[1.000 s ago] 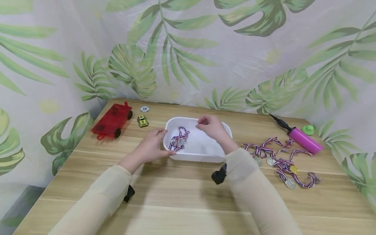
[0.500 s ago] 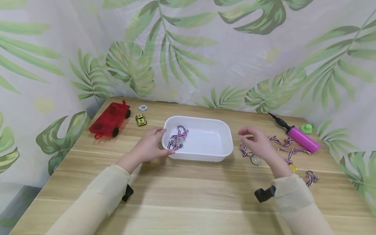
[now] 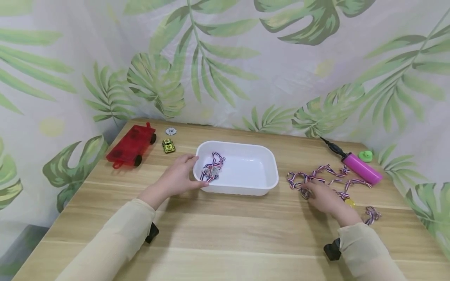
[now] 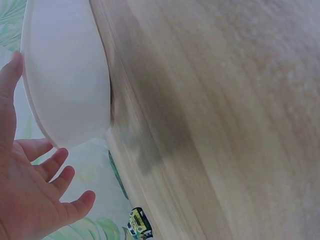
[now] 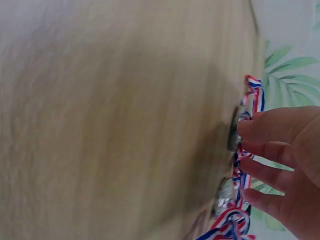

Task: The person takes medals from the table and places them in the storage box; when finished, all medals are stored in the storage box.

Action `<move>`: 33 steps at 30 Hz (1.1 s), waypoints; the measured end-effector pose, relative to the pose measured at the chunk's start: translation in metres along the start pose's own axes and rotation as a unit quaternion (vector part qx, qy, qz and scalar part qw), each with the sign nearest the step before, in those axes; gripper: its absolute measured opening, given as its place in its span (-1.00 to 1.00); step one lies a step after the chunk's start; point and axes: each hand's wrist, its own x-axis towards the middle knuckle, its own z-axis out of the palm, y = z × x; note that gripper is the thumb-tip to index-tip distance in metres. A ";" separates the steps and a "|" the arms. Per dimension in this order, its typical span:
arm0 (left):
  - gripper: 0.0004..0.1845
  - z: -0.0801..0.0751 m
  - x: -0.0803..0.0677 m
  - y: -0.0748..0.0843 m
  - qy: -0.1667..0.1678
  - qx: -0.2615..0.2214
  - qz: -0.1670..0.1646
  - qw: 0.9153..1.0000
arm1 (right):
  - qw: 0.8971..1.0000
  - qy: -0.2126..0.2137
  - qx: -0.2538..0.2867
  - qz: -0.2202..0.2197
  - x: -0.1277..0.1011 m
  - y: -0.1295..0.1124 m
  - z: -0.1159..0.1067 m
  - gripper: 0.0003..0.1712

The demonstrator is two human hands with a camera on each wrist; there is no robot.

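A white plastic basin (image 3: 242,190) stands mid-table, with silver medals on striped ribbons (image 3: 212,169) at its left end. My left hand (image 3: 177,175) rests at its left corner, thumb on the near rim and fingertips at the end rim; in the left wrist view the basin's outer wall (image 4: 67,75) fills the upper left. Right of the basin, my right hand (image 3: 325,198) pinches a silver medal (image 3: 306,193) at its fingertips. In the right wrist view the thumb overlaps that medal (image 5: 233,131), and its red, white and blue ribbon (image 5: 256,92) trails beyond.
More medal ribbons (image 3: 325,168) and a gold medal (image 3: 349,202) lie around my right hand. Behind are a pink hand pump (image 3: 362,168) and a green rubber duck (image 3: 365,156). At left stand a red toy wagon (image 3: 130,146), a yellow toy car (image 3: 168,146) and a round token (image 3: 171,131).
My right hand has left the basin and moved right and down to the ribbons, where it takes hold of a silver medal. The left hand has stayed at the basin's corner.
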 end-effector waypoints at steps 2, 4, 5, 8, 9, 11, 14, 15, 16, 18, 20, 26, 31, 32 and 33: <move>0.05 0.000 0.000 0.000 0.001 0.001 0.000 1.000 | 1.000 -0.001 -0.009 0.000 0.000 0.002 0.002 -0.50; 0.05 0.001 0.000 0.000 0.002 0.002 0.001 1.000 | 1.000 0.002 -0.013 -0.004 0.001 0.004 0.003 -0.52; 0.04 0.000 0.000 0.000 0.003 0.003 0.001 1.000 | 1.000 0.006 -0.014 -0.007 0.002 0.004 0.004 -0.53; 0.04 0.000 0.000 0.000 0.005 0.006 0.001 1.000 | 1.000 0.013 -0.015 -0.016 0.005 0.004 0.005 -0.54; 0.04 0.000 0.000 0.000 0.005 0.006 0.001 1.000 | 1.000 0.013 -0.017 -0.017 0.006 0.004 0.006 -0.54; 0.04 0.000 0.000 -0.001 0.005 0.006 0.001 1.000 | 1.000 0.013 -0.014 -0.015 0.009 0.004 0.008 -0.52; 0.04 0.000 0.000 -0.001 0.003 0.004 0.001 1.000 | 1.000 0.009 -0.003 -0.013 0.014 0.004 0.010 -0.52; 0.04 0.001 0.000 -0.001 0.003 0.004 0.001 1.000 | 1.000 0.006 0.006 -0.013 0.015 0.004 0.011 -0.52; 0.04 0.001 0.000 -0.001 0.003 0.004 0.001 1.000 | 1.000 0.004 0.014 -0.012 0.017 0.004 0.012 -0.53; 0.04 0.001 -0.001 0.000 0.004 0.003 0.001 1.000 | 1.000 -0.001 0.023 -0.011 0.019 0.004 0.012 -0.55; 0.03 0.001 -0.001 0.000 0.005 0.005 0.000 1.000 | 1.000 -0.007 0.029 -0.007 0.021 0.004 0.011 -0.57; 0.03 0.001 -0.001 0.000 0.006 0.005 0.000 1.000 | 1.000 -0.002 0.029 -0.004 0.023 0.001 0.008 -0.63; 0.03 0.001 -0.001 0.000 0.007 0.007 0.002 1.000 | 0.998 0.047 0.040 0.003 0.025 -0.001 0.007 -0.64; 0.02 0.001 -0.001 0.000 0.007 0.007 0.002 1.000 | 0.998 0.054 0.044 0.004 0.026 -0.001 0.008 -0.65; 0.02 0.001 0.000 0.000 0.008 0.007 0.002 1.000 | 0.997 0.057 0.051 0.005 0.027 -0.001 0.008 -0.65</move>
